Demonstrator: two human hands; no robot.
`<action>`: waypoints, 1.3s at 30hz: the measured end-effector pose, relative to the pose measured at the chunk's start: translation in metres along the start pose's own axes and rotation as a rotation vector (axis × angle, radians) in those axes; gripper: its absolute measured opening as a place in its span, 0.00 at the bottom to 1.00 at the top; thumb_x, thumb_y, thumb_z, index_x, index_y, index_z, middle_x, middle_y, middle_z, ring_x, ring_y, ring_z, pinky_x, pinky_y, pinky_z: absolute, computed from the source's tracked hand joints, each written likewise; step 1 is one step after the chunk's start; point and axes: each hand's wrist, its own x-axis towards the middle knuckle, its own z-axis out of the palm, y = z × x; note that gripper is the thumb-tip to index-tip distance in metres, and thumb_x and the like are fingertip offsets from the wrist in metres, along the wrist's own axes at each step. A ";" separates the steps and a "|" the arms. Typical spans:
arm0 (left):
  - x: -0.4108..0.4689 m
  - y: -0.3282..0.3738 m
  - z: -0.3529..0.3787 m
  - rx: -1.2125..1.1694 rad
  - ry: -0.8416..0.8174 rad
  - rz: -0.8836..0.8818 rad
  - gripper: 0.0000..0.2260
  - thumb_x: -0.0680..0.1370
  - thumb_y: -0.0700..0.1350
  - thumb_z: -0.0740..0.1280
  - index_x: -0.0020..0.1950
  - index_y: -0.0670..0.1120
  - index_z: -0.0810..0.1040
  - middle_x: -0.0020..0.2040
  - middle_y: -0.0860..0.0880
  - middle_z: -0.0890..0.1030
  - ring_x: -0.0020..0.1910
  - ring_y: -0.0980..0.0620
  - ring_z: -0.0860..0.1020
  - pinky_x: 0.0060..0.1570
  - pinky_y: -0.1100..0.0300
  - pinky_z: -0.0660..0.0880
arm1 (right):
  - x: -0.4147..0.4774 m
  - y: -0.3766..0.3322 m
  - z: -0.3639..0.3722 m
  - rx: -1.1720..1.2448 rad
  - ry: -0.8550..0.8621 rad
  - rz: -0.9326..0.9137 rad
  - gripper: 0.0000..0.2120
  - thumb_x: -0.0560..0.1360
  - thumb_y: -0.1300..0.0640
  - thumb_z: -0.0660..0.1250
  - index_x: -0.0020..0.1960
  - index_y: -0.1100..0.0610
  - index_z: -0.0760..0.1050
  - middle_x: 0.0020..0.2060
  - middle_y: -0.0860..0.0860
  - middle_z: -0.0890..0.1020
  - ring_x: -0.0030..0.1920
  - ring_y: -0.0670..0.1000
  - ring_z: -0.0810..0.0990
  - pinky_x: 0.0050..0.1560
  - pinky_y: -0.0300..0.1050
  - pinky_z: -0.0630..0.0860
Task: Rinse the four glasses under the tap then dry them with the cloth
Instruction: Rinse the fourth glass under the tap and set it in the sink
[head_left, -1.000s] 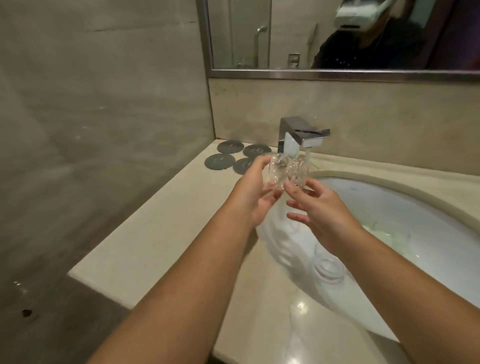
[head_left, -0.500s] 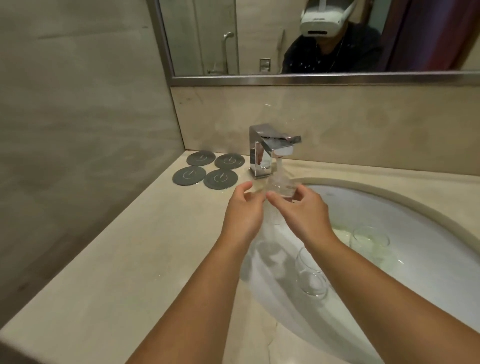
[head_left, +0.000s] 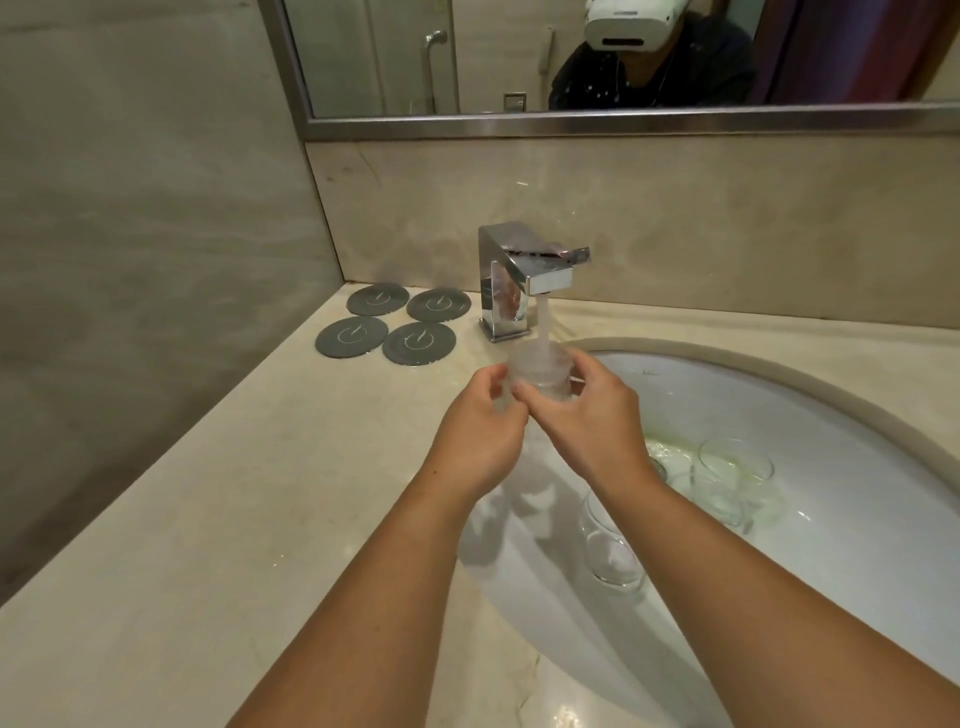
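A clear glass (head_left: 537, 366) stands upright under the running chrome tap (head_left: 524, 275), with water pouring into it. My left hand (head_left: 480, 434) grips its left side and my right hand (head_left: 587, 421) holds its right side. Three more clear glasses lie in the white sink (head_left: 857, 457): one (head_left: 613, 551) below my right forearm, and two (head_left: 735, 465) close together near the drain (head_left: 660, 460). No cloth is in view.
Several round grey coasters (head_left: 397, 325) lie on the beige counter (head_left: 234, 519) left of the tap. A marble wall runs along the left and back. A framed mirror (head_left: 571, 62) hangs above, showing a person with a headset.
The view has shifted right and down. The glass has come down from level with the spout to below it, turned upright, and now catches the stream; both hands have kept hold of it.
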 end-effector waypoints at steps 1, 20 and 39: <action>0.001 -0.001 0.000 0.010 -0.001 0.003 0.21 0.84 0.50 0.65 0.78 0.55 0.71 0.72 0.56 0.78 0.69 0.52 0.79 0.71 0.47 0.76 | 0.000 0.000 -0.001 0.001 -0.001 -0.003 0.15 0.71 0.48 0.80 0.56 0.44 0.82 0.45 0.40 0.86 0.48 0.34 0.82 0.45 0.27 0.74; 0.010 -0.012 0.000 0.069 -0.024 0.011 0.32 0.79 0.51 0.75 0.80 0.54 0.66 0.73 0.54 0.77 0.68 0.52 0.79 0.68 0.50 0.77 | 0.006 0.000 0.002 0.199 -0.076 0.097 0.18 0.70 0.46 0.80 0.58 0.48 0.81 0.49 0.44 0.88 0.50 0.44 0.86 0.56 0.48 0.84; 0.001 -0.003 -0.001 -0.109 0.076 0.052 0.39 0.67 0.66 0.77 0.74 0.53 0.73 0.66 0.51 0.82 0.63 0.51 0.82 0.67 0.45 0.79 | 0.016 -0.005 -0.013 0.615 -0.300 0.649 0.28 0.75 0.30 0.70 0.53 0.56 0.82 0.46 0.53 0.78 0.42 0.52 0.77 0.39 0.45 0.74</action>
